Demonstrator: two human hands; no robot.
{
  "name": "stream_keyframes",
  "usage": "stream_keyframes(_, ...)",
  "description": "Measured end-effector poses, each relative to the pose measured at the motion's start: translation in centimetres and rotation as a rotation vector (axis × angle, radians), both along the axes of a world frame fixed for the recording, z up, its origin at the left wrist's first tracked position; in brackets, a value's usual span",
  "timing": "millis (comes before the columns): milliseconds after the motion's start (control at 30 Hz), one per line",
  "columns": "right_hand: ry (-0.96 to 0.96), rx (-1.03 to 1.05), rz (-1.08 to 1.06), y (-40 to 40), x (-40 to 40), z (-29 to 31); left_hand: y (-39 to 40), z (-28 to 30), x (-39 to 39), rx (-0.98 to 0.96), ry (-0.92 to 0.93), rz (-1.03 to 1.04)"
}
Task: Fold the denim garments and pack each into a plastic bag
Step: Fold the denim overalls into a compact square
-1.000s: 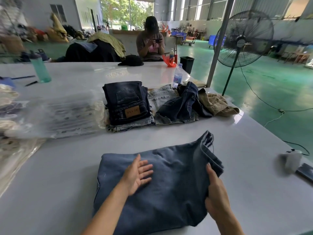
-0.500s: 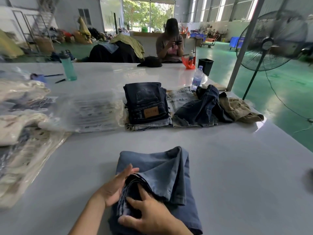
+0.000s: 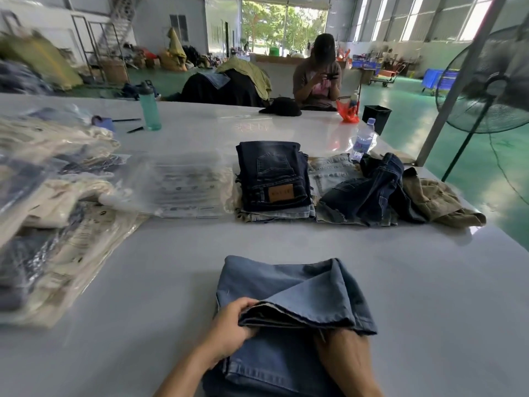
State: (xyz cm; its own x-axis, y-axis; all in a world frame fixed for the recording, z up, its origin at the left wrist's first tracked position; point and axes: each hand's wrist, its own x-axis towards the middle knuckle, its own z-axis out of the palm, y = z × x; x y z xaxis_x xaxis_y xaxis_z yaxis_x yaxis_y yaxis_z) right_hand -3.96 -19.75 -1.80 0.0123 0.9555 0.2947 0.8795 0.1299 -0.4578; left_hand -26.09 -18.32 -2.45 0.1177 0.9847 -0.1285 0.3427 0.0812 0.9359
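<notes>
You stand at a big white table (image 3: 286, 242) in a warehouse, folding a blue denim garment (image 3: 289, 285) on the near part of it.

Bagged clothes (image 3: 43, 224) pile up on your left; a stack of folded jeans (image 3: 272, 179) lies further back, loose denim and a tan garment (image 3: 440, 199) beside it. Your left hand (image 3: 229, 330) grasps the folded denim edge, fingers curled over it. Your right hand (image 3: 343, 353) is tucked under the fold, so you cannot tell its grip.
</notes>
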Motion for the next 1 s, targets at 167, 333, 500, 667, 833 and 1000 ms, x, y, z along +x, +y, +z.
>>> stream_keyframes(167, -0.039, 0.003, 0.166, 7.3, -4.0, 2.0, -2.0, 1.5, 0.0, -0.026, -0.018, 0.174)
stream_keyframes(333, -0.297, -0.383, 0.349, 12.4, -7.0, 0.7, -3.8, 0.7, -0.4, -0.294, 0.052, 0.262)
stream_keyframes(500, -0.340, -0.364, 0.306, 10.6, -6.4, -1.0, -3.1, 0.6, 0.6, -0.340, 0.058, 0.385)
stream_keyframes(667, -0.286, -0.280, 0.190, 8.8, -6.1, -1.0, -1.1, 2.8, 1.2, -0.203, 0.261, 0.424)
stream_keyframes(833, -0.117, -0.354, 0.136, 8.0, -5.5, -1.1, -2.2, 4.6, 0.6, 0.074, 0.361, 0.478)
stream_keyframes(1000, -0.393, -0.390, 0.248, 8.0, -6.2, -3.1, -3.6, 1.9, -1.5, -0.286, 0.843, 0.402)
